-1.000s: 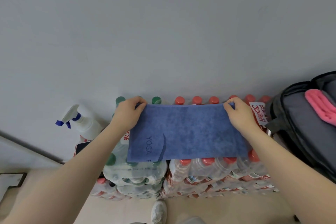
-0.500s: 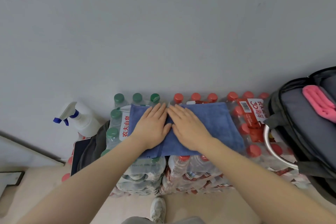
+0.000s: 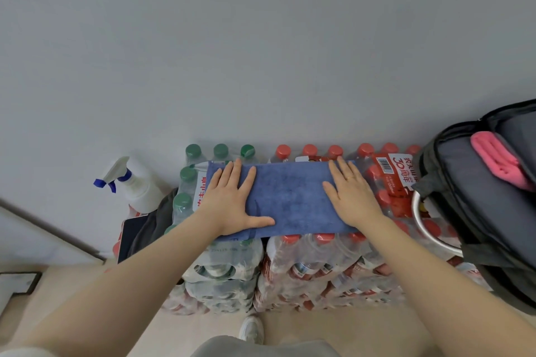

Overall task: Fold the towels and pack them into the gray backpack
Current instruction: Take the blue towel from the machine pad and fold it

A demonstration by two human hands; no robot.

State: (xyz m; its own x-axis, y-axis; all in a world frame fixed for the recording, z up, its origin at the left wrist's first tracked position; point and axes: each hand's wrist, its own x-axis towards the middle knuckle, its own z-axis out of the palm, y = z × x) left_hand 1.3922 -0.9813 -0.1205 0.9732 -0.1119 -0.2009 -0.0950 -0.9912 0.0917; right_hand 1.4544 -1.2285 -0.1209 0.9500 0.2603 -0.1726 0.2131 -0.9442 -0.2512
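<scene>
A: Where's the blue towel [image 3: 290, 197]?
B: Folded, lying on shrink-wrapped water bottle packs [image 3: 313, 266]. Left hand [image 3: 232, 203] and right hand [image 3: 351, 197] press flat on its ends, fingers straight, gripping nothing.
A: The gray backpack [image 3: 478, 203]?
B: Right, cut off by the frame, a pink towel [image 3: 496, 159] poking out; its inside is hidden.
</scene>
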